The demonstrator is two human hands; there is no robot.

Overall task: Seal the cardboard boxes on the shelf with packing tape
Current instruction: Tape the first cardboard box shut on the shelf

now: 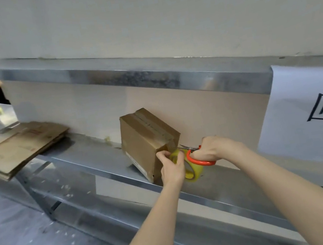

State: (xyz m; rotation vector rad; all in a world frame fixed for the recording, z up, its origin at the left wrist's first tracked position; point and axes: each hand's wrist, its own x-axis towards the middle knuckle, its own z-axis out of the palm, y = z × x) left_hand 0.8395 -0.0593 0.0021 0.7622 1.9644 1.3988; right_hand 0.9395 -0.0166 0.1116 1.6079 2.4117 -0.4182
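Observation:
A small brown cardboard box (146, 137) stands tilted on the metal shelf (98, 158), with tape strips running along its top seam. My left hand (172, 166) grips a yellow roll of packing tape (194, 172) right at the box's near corner. My right hand (214, 147) holds orange-handled scissors (200, 159). Their blades point left at the stretch of tape between roll and box.
A stack of flattened cardboard boxes (21, 145) lies on the shelf at the left. A white paper sign (315, 113) hangs from the upper shelf rail (148, 75) on the right. A lower shelf tier (128, 209) and grey floor (14, 232) sit below.

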